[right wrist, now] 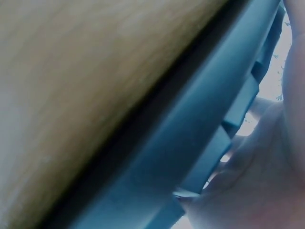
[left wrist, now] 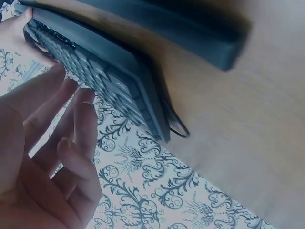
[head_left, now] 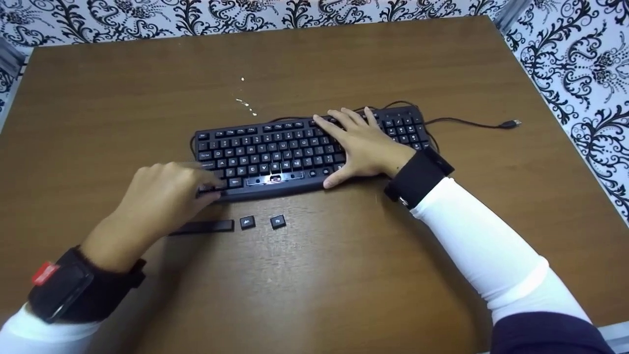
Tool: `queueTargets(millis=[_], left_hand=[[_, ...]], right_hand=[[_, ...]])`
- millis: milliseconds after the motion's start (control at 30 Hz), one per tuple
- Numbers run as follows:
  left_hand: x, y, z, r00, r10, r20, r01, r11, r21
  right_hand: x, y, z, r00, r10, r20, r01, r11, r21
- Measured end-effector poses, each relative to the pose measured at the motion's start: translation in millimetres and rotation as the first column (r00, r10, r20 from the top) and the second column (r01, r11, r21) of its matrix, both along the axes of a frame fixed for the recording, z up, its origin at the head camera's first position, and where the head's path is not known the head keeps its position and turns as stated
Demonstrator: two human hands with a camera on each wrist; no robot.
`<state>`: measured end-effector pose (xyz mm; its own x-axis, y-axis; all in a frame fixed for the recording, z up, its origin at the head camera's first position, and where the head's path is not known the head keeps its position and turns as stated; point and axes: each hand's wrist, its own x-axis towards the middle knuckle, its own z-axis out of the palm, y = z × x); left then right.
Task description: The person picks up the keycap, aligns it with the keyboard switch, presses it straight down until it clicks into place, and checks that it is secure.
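Observation:
A black keyboard (head_left: 275, 152) lies on the wooden table, with an uncovered strip (head_left: 275, 178) in its bottom row. My right hand (head_left: 361, 145) spreads over its right part, fingers stretched toward the back edge and thumb at the front edge. Over the lower left corner hovers my left hand (head_left: 164, 194), its fingers loosely bent by the corner keys; the left wrist view shows nothing between them. In front of the keyboard lie a long black space bar (head_left: 211, 226), partly hidden by the left hand, and two loose keycaps, one (head_left: 247, 222) beside the other (head_left: 278, 221).
The keyboard's cable (head_left: 457, 119) runs behind it and ends in a USB plug (head_left: 510, 124) on the right. Small pale marks (head_left: 245, 104) show on the wooden table (head_left: 344, 275) behind the keyboard. Black-and-white patterned covering (head_left: 585, 88) surrounds the table.

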<state>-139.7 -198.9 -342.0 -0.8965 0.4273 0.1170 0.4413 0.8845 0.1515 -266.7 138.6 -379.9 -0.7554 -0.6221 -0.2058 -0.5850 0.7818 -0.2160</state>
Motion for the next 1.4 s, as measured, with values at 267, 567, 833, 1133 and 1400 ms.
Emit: queueTargets(millis=[267, 567, 833, 1133, 1400], left_hand=[[12.3, -7.2, -8.1, 0.996, -0.014, 0.091, 0.016, 1.000, -0.025], [19.4, -12.7, -15.5, 0.987, -0.005, 0.162, 0.017, 0.998, -0.068], [24.4, -17.8, -22.6, 0.986, 0.002, 0.164, 0.015, 0.995, -0.102], [26.1, -21.2, -24.0, 0.987, 0.021, 0.159, -0.007, 0.996, -0.088], [23.5, -21.9, -17.5, 0.991, 0.027, 0.131, -0.019, 0.998, -0.061]], right_hand=[[0.5, -0.1, -0.1, 1.000, -0.004, 0.003, 0.004, 1.000, -0.007], [0.8, -0.2, -0.8, 1.000, -0.006, 0.002, 0.006, 1.000, -0.006], [0.4, -0.1, -1.1, 1.000, -0.003, 0.003, 0.003, 1.000, -0.015], [-0.2, 0.4, -1.1, 1.000, -0.006, -0.001, 0.006, 1.000, -0.013], [0.1, -0.1, -1.5, 1.000, -0.008, -0.001, 0.008, 1.000, -0.013]])
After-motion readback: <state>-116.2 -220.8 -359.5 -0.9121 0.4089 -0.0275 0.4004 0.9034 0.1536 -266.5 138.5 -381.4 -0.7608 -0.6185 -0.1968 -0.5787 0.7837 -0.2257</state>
